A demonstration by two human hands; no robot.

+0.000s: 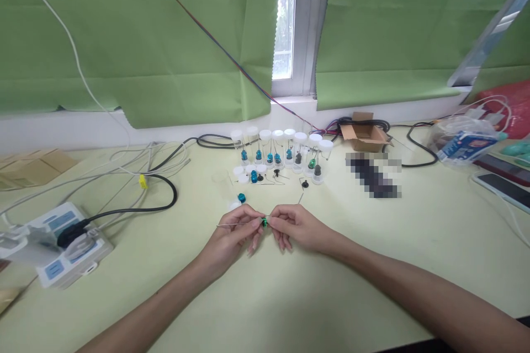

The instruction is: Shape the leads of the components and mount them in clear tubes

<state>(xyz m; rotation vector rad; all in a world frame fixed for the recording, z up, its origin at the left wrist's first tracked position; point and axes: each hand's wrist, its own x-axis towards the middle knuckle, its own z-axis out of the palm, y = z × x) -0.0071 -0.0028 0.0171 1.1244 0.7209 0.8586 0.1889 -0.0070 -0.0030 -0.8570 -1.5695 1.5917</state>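
Observation:
Low over the middle of the table, my left hand (237, 230) and my right hand (297, 226) meet, thumb and fingertips of each closed on a small green part (264, 222). A thin metal wire (226, 225) sticks out leftward across my left hand; where it joins the green part is hidden by fingers. Just beyond my left hand lie a blue part (242, 197) and a white cap (235, 206). Farther back stands a row of clear tubes with white lids (277, 149), holding blue, green and dark parts on bent wires.
Loose white caps (239, 171) and black parts (305, 183) with wires lie before the tubes. An open cardboard box (363, 135) sits behind right. At left are a power strip (74, 242) and tangled cables (168, 182). Phones (503, 190) lie at far right.

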